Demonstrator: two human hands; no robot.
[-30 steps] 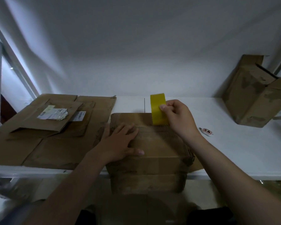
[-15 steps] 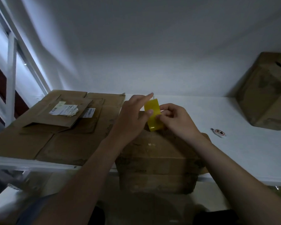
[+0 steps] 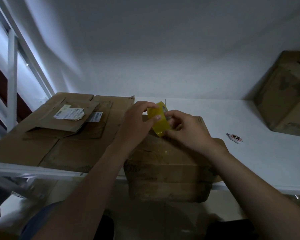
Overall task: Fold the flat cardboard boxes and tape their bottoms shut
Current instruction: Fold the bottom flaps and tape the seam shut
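Holding: left hand point(image 3: 139, 122) fingers pinch the tape roll point(image 3: 158, 122) above the box point(image 3: 166, 163).
Picking: right hand point(image 3: 185, 130) fingers pinch the roll's edge.
Advice: free the end, then pull straight across the box.

White wall point(image 3: 163, 49), white table point(image 3: 270, 156), window point(image 3: 27, 66) w/ white frame left, dim light

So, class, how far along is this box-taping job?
Done: one folded box stands far right, and the front box has its flaps folded shut. In hand: left hand and right hand grip the yellow tape roll above it. Left: taping, then the flat cardboard.
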